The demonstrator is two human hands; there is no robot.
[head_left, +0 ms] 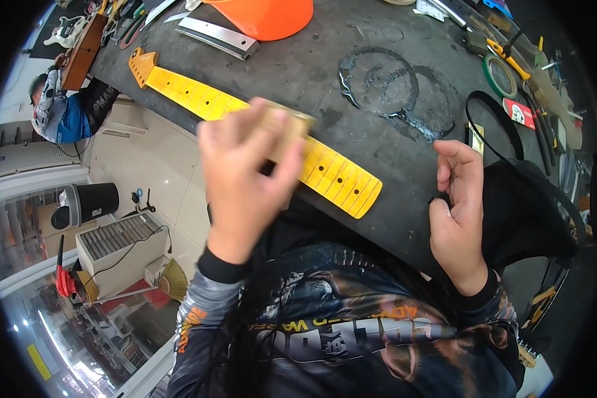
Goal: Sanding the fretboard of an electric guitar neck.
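Your left hand (245, 179) is wrapped around a sanding block (286, 126) on the yellow guitar neck (259, 123) along the bench (351, 73)'s near-left edge; right hand (459, 212) is loosely curled, empty. Keep that block flat, even pressure.

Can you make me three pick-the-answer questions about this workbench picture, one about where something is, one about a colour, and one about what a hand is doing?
1. Where does the orange cone stand?
A. far side of the bench
B. on the floor
C. on the guitar neck

2. What colour is the guitar neck?
A. blue
B. yellow
C. white

3. What is the left hand doing?
A. resting empty
B. pointing upward
C. holding a tan block on the neck

Answers: 1 A, it sits by the dark bench's far edge. 2 B, the fretboard is bright yellow. 3 C, its fingers wrap the block.
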